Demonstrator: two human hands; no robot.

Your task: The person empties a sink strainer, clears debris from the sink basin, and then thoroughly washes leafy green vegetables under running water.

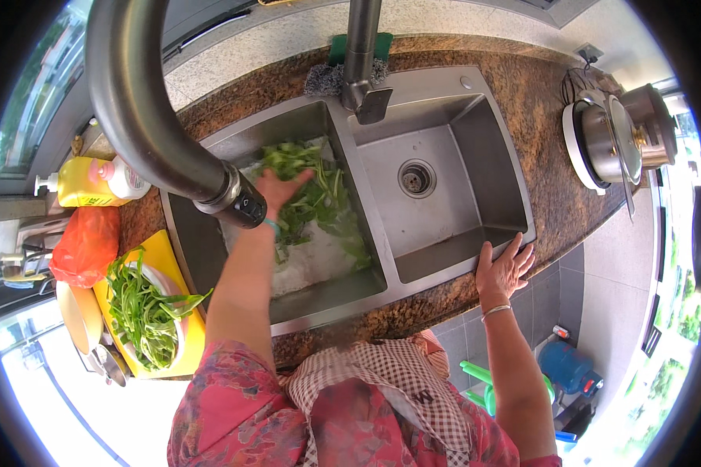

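Note:
My left hand (278, 190) is down in the left basin of the steel sink, with its thumb and fingers spread against green leafy vegetables (321, 204). Some fingers are hidden behind the leaves and the faucet head, so a grip cannot be made out. The greens lie in water in the left basin (321, 298). At the sink's front right corner, my right hand (501, 271) rests with its fingers apart on the rim and holds nothing. The right basin (415, 152) has a drain strainer (417, 178) in its floor.
A dark curved faucet (134, 105) hangs over the left basin. Left of the sink, a bowl of greens (146, 321) stands on a yellow board (195, 338), near a red plastic bag (87, 245) and a yellow pump bottle (84, 181). Pots (601, 140) stand on the granite counter (537, 99).

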